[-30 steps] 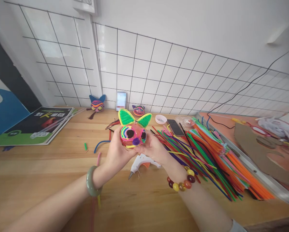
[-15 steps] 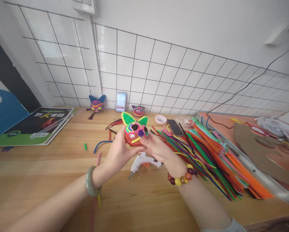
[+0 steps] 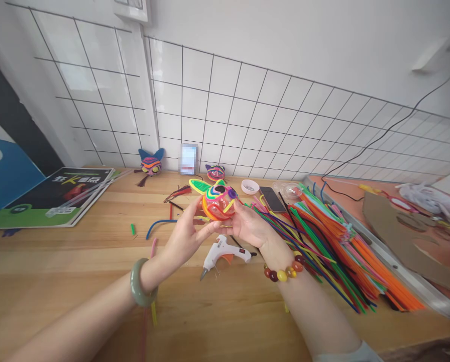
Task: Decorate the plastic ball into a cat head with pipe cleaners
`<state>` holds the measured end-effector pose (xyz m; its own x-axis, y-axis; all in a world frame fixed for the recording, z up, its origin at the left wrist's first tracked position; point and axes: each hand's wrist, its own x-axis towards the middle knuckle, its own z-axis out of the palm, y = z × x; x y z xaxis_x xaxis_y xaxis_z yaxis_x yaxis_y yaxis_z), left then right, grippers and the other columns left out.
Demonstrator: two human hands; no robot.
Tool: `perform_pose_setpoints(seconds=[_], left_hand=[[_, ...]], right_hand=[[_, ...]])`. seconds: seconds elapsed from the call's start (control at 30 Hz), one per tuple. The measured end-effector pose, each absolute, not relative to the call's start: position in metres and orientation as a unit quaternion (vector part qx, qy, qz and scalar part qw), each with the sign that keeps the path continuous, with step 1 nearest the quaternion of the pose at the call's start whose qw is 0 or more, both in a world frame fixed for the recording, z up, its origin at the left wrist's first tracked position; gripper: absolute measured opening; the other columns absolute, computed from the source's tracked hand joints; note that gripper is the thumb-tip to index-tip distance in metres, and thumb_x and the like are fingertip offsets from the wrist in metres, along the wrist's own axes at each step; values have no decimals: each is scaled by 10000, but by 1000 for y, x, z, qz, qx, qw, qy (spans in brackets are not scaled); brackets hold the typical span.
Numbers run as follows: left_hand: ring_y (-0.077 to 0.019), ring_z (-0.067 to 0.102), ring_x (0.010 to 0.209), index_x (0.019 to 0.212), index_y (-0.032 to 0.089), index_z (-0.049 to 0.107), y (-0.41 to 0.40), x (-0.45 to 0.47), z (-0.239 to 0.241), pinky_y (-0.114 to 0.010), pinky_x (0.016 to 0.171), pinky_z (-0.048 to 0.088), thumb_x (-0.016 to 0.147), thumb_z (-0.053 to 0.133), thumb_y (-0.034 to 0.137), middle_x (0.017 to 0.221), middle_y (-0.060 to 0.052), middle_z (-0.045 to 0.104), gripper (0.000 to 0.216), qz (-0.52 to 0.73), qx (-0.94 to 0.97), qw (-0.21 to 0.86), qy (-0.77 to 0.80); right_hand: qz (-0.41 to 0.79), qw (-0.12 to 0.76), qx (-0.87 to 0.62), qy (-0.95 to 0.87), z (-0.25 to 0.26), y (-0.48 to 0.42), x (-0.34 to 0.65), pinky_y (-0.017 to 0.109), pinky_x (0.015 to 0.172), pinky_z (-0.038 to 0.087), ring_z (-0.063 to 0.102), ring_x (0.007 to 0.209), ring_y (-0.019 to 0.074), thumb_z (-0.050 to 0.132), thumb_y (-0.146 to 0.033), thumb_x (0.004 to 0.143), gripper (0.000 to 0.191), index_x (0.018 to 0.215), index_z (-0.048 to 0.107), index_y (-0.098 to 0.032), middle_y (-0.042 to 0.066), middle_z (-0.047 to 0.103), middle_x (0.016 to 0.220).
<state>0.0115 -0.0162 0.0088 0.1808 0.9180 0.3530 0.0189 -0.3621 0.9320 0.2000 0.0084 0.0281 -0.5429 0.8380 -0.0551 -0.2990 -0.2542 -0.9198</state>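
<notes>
Both left grip (image 3: pixel 183 230) and right grip (image 3: pixel 252 227) pinch the eared head (image 3: pixel 218 205) near a pink bowl (image 3: pixel 250 192) holding, perhaps, silvery bits (image 3: pixel 249 187).

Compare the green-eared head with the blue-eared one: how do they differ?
The green-eared head is held in the left hand and right hand; the blue-eared head sits by the tiled wall. The green-eared head shows a dark eye, the blue-eared head yellow eyes. Both have pointed ears and coloured bands.
</notes>
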Motion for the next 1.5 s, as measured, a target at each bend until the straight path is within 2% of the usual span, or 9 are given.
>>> perform_pose_setpoints(seconds=[0.1, 0.3, 0.43, 0.7, 0.97, 1.27, 1.4, 1.5], left_hand=[[-306, 649, 1142, 1384, 189, 484, -15, 11, 8, -408, 857, 579, 825, 746, 431, 1349, -180, 615, 663, 528, 634, 433, 363], [-316, 637, 1172, 1406, 191, 459, -12, 11, 2, -407, 840, 590, 835, 740, 439, 1375, -184, 603, 683, 525, 634, 448, 348], [-310, 611, 1209, 1402, 173, 441, -9, 12, 0, -404, 882, 577, 836, 745, 429, 1384, -184, 590, 692, 539, 618, 467, 330], [-263, 669, 1096, 1164, 146, 603, -6, 10, 7, -381, 946, 534, 864, 714, 437, 1222, -140, 704, 432, 534, 592, 512, 320], [-305, 656, 1165, 1162, 179, 636, 1, 6, 6, -387, 904, 568, 826, 740, 470, 1286, -125, 691, 457, 533, 576, 548, 290], [-331, 636, 1216, 1228, 172, 632, 4, 3, 3, -450, 973, 548, 854, 715, 466, 1322, -138, 677, 483, 522, 570, 572, 274], [-321, 630, 1212, 1191, 186, 648, 4, 4, 0, -439, 984, 537, 829, 743, 454, 1293, -119, 691, 460, 531, 582, 542, 292], [-307, 634, 1194, 1193, 192, 651, 4, 4, -3, -419, 985, 529, 831, 746, 435, 1278, -112, 697, 446, 538, 592, 520, 299]], right_hand=[[752, 391, -274, -454, 27, 9, 198, 354, 857, 594, 740, 929, 200, 689, -632, 832, 520, 1140, 709, -214, 101, 740, 1201], [756, 389, -296, -435, 26, 10, 199, 370, 859, 595, 734, 951, 220, 727, -649, 786, 577, 1151, 702, -203, 114, 737, 1200], [742, 393, -303, -452, 27, 8, 197, 369, 860, 593, 734, 937, 212, 730, -647, 784, 561, 1131, 703, -208, 103, 747, 1162], [678, 418, -316, -515, 26, 0, 187, 299, 775, 580, 721, 946, 184, 765, -530, 813, 368, 1037, 690, -247, 48, 742, 1129], [695, 425, -306, -493, 25, 3, 192, 358, 791, 578, 729, 948, 211, 675, -594, 867, 379, 1048, 653, -262, 53, 738, 1153], [691, 423, -320, -492, 26, 3, 191, 324, 733, 579, 725, 923, 195, 739, -527, 838, 342, 1044, 649, -269, 35, 728, 1150], [680, 435, -329, -490, 28, 0, 187, 309, 721, 587, 721, 872, 170, 755, -545, 813, 346, 998, 648, -274, 7, 735, 1069], [668, 443, -338, -493, 28, -2, 185, 302, 717, 595, 715, 873, 162, 763, -524, 812, 339, 1021, 648, -283, -1, 728, 1085]])
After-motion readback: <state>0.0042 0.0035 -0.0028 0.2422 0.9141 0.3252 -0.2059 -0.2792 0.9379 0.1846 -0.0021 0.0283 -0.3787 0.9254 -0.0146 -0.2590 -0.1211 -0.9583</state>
